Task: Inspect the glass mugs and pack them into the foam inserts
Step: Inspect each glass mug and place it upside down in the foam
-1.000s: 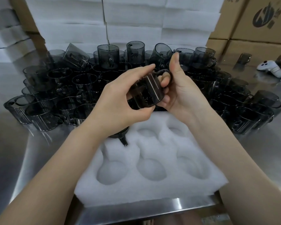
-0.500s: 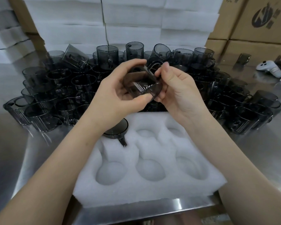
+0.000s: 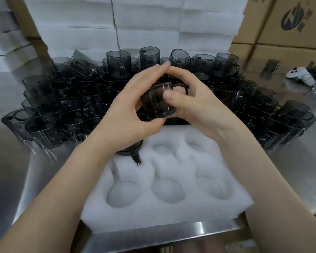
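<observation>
Midway over the workbench, both hands close on one smoky glass mug (image 3: 158, 106). The left hand (image 3: 128, 114) curls round its left side, thumb beneath the base and fingers arched over the top. The right hand (image 3: 201, 105) grips the opposite side, thumb pressed across the near wall and fingers curled at the handle, which points toward that hand. The two index fingertips meet above the mug.

Directly below the grip lies the white foam insert (image 3: 171, 216), its round pockets facing up. Under the left wrist, a packed mug (image 3: 130, 152) sits in the far-left pocket with its handle pointing toward the person; the other pockets in view hold nothing.

Behind the grip, a dense crowd of loose mugs (image 3: 71, 99) covers the steel table (image 3: 16, 170), most upright, a few tilted. Beyond them stand stacked foam sheets (image 3: 146, 24). Far to the right of the grip are brown cartons (image 3: 290, 42), with a white controller (image 3: 299, 75) resting on the table near them.
</observation>
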